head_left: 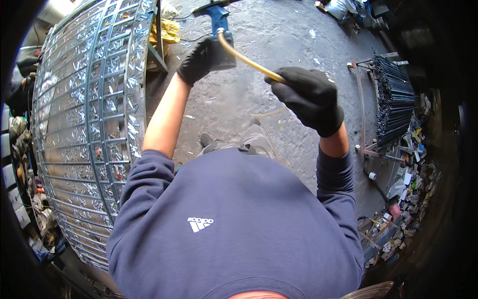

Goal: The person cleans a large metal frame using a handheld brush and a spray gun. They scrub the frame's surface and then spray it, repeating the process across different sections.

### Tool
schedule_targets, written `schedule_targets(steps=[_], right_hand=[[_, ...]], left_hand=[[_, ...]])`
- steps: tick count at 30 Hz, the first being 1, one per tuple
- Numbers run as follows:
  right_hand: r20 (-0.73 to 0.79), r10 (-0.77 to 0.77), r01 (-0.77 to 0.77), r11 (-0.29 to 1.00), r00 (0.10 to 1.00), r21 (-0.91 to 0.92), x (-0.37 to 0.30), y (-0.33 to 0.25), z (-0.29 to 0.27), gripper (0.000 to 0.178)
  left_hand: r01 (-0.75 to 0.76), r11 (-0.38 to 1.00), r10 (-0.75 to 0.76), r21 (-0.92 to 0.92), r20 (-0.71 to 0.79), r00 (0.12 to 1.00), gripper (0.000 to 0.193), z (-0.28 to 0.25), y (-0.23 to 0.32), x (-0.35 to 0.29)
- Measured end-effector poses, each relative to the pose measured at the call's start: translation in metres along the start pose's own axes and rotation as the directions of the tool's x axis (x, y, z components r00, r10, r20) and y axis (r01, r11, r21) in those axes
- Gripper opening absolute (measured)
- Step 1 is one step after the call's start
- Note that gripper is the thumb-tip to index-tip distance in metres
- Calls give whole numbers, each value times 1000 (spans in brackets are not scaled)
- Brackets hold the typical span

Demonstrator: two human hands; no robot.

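High in the view, a blue air-powered tool (219, 21) is held out over the floor; its shape resembles a nail gun or stapler, and its exact kind is unclear. My left hand (195, 62), in a black glove, is closed at the dark lower part of it. A yellowish air hose (246, 60) runs from a metal fitting on the tool. To the right, my black-gloved right hand (308, 97) is closed around that hose, its fingers wrapped together. Lower down, a length of similar hose (269, 113) shows near my legs.
Along the left stands a large table with a metal frame (92, 119) of bars, strewn with shiny scraps. A yellow bag (171, 31) lies beyond it. At right, dark metal bars (393, 99) lie stacked on a rack, with mixed litter (411, 199) nearby. Scraps dot the grey floor (279, 30).
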State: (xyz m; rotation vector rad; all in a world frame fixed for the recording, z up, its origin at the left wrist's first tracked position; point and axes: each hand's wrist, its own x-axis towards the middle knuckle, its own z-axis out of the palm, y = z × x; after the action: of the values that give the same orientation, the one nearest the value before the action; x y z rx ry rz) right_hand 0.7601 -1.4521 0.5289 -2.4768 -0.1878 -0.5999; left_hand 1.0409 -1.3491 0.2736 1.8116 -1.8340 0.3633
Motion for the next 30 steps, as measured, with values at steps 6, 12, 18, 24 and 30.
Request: schedule_targets(steps=[6, 12, 18, 24, 30], right_hand=[[-168, -3, -47, 956, 986, -289, 12, 118, -48, 9], [-106, 360, -364, 931, 927, -23, 2, 370, -13, 55], [174, 656, -658, 625, 734, 419, -10, 511, -4, 51], [234, 568, -608, 666, 789, 432, 87, 583, -55, 45], [111, 39, -87, 878, 993, 470, 244, 552, -19, 63]], left_hand=[[15, -616, -571, -787, 460, 680, 28, 27, -29, 68], [-54, -142, -918, -988, 111, 381, 23, -2, -146, 75], [474, 625, -737, -621, -670, 94, 37, -144, -186, 67], [460, 757, -471, -463, -876, -106, 50, -227, -134, 90], [818, 514, -563, -257, -821, 96, 56, -115, -131, 113]])
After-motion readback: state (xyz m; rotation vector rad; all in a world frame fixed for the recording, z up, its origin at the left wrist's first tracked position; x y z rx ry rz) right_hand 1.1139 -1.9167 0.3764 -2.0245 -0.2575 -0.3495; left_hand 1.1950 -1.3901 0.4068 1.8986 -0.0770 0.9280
